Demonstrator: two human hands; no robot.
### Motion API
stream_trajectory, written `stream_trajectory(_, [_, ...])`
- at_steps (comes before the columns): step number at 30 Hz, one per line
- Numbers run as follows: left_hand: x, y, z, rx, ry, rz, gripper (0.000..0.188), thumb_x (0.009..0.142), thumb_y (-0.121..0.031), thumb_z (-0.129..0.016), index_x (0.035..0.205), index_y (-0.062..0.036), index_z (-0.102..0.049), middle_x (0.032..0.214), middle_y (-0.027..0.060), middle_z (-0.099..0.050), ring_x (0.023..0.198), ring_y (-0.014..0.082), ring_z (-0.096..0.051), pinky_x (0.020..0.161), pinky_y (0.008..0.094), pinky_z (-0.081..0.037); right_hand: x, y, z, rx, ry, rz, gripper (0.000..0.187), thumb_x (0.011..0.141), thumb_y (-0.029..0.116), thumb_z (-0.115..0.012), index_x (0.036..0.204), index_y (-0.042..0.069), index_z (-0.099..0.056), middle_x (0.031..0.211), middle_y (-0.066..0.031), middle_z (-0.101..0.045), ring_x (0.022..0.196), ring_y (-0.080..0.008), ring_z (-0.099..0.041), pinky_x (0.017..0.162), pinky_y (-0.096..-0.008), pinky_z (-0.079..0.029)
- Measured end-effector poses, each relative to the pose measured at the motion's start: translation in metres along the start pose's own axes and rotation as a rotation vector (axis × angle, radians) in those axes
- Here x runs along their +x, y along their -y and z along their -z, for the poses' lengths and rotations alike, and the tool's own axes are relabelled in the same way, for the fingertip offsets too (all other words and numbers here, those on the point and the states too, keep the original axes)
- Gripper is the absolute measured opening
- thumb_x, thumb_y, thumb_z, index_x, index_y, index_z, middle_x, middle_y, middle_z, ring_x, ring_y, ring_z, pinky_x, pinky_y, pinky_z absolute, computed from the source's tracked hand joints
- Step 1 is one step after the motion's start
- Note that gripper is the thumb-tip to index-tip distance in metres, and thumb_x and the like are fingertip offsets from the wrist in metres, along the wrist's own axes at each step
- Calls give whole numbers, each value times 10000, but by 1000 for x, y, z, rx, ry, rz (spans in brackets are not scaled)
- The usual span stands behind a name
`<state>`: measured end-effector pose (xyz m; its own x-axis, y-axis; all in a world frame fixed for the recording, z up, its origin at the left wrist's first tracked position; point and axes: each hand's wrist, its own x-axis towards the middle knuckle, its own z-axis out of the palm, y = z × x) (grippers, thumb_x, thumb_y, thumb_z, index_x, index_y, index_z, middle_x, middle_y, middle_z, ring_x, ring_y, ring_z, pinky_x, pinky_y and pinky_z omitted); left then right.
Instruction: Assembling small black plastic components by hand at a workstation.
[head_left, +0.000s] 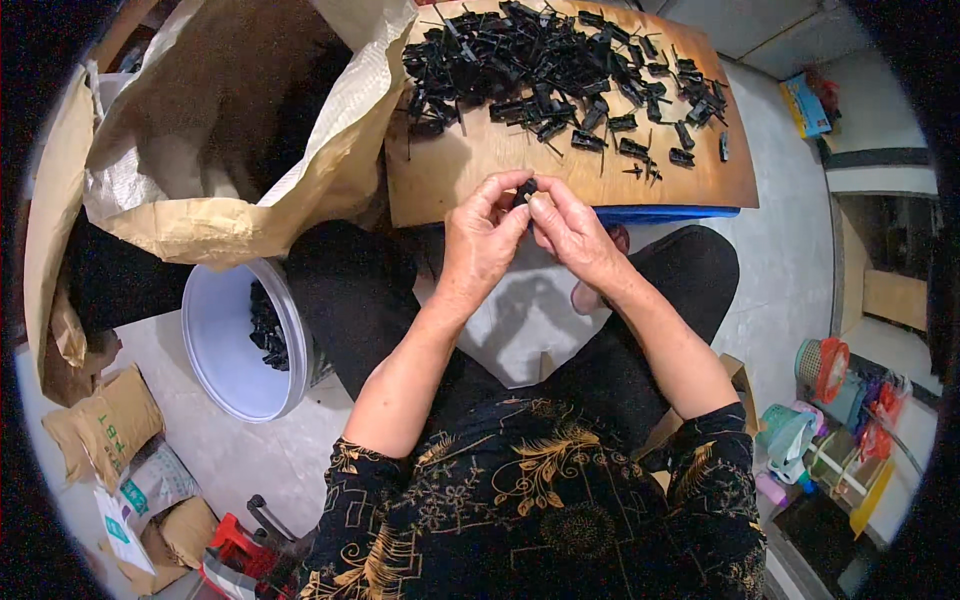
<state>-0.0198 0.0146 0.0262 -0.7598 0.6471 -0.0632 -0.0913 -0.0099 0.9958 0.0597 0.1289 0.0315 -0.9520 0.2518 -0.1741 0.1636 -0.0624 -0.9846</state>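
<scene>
Both hands meet just off the near edge of a wooden board (445,185). Between the fingertips is a small black plastic part (526,188), mostly covered by the fingers. My left hand (478,235) pinches it from the left. My right hand (575,230) closes on it from the right, thumb and forefinger pressed together near a small pale spot. On the board a heap of black plastic parts (510,60) with thin stems is piled at the far left and middle. Several single black parts (588,141) lie spread toward the right and near side.
A large open paper-like sack (190,225) stands at the left. Below it a white bucket (215,375) holds black pieces. Brown packages (105,425) and a red object (240,550) lie lower left. Baskets and colourful items (822,370) stand along the right wall.
</scene>
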Motion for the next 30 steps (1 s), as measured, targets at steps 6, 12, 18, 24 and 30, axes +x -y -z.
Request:
stream_trajectory(6, [3,9,-2,266,-116,-181,301,746,21,-572,1034,-63,-596,783,50,-602,642,141,-565,586,263,-469,6,-8,-1,-63,-31,-58,308,945,263,-406,1177,66,-449,652,62,-394,546,-17,-349,454,-166,-277])
stream_trajectory(12, [6,10,-9,562,-196,-330,276,730,17,-551,986,-79,-593,835,127,-591,739,301,-594,634,351,-482,15,-16,0,-55,-49,-123,277,943,254,-410,1149,81,-476,642,65,-400,546,-17,-345,451,-167,-266])
stream_trajectory(18, [12,17,-9,616,-155,-303,304,749,6,-536,1039,-87,-555,815,129,-586,730,298,-594,622,360,-478,23,-24,7,-156,-44,-58,277,940,255,-416,1137,70,-478,680,54,-441,581,-24,-373,491,-180,-310])
stream_trajectory(24, [11,1,-1,30,-63,37,354,851,-34,-495,1189,-71,-398,848,108,-618,687,121,-607,539,204,-453,10,-10,15,-239,-83,64,318,930,262,-444,1112,2,-458,758,-13,-524,680,-84,-472,614,-235,-405])
stream_trajectory(30, [8,-1,10,-472,54,232,355,872,-68,-505,1204,-48,-382,876,126,-613,695,163,-630,532,196,-485,-5,-3,24,-158,-53,-34,218,920,231,-467,1013,36,-489,768,-16,-549,539,-46,-445,481,-178,-367])
